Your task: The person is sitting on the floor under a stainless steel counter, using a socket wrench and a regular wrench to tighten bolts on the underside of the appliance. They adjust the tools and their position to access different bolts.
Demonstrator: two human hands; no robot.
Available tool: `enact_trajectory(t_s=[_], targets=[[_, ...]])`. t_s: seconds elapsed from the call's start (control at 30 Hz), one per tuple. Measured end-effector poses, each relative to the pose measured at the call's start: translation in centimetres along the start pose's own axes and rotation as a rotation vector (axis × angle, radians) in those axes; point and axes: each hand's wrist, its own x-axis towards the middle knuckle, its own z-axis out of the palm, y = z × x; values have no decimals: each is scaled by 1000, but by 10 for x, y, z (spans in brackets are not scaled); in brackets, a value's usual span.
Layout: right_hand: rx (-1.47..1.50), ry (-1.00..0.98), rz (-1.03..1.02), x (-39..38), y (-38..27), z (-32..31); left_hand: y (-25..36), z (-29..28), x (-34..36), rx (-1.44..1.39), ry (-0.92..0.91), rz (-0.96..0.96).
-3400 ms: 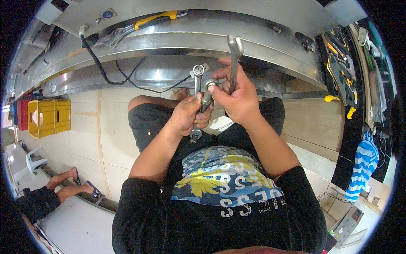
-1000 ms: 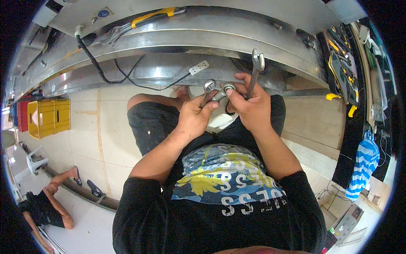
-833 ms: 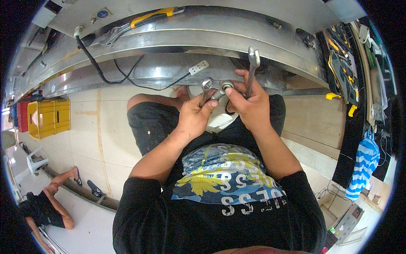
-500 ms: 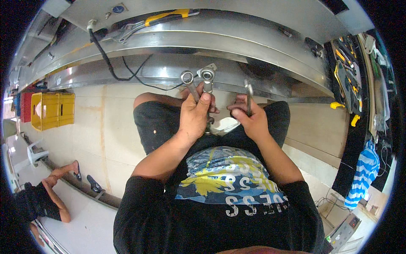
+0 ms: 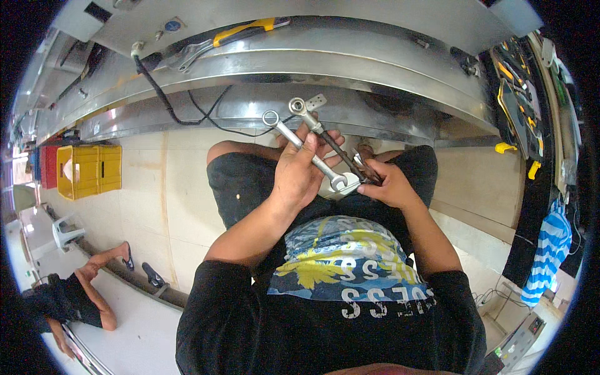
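Note:
My left hand holds a silver combination wrench, ring end up, and a rod-end fitting with a long dark shaft; the two lie diagonally, side by side. My right hand is closed around the shaft's lower end and what looks like a second wrench, partly hidden by fingers. A white object lies behind my hands, between my legs.
A steel bench carries an adjustable wrench; a power strip and cable sit below. Yellow crate at left, tool board and striped cloth at right. Another person lies on a white surface at lower left.
My left hand has tilted the wrench and fitting diagonally toward the right. My right hand has moved lower onto the shaft's end; the wrench it held upright is now tipped and partly hidden.

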Motion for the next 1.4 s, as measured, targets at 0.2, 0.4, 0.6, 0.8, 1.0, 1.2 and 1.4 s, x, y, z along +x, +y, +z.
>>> enact_trajectory(t_s=[0.2,0.4,0.6,0.8,1.0,1.2,1.4], targets=[[-442,203,-186,-18,4,-18,-5,-9,3,35,29,-51],[-642,215,-282,-39,8,-39,16,-24,19,212,133,-117],[-753,182,-267,-49,-6,-48,4,-31,27,436,256,-165],[-748,211,-319,-51,-5,-48,2,-26,25,457,314,-162],[-669,233,-398,-68,-7,-57,31,0,0,547,184,-29],[-524,410,-580,-91,-6,-66,91,76,-16,1372,-95,525],[-508,630,-575,-119,-7,-71,124,128,60,2071,-477,901]])
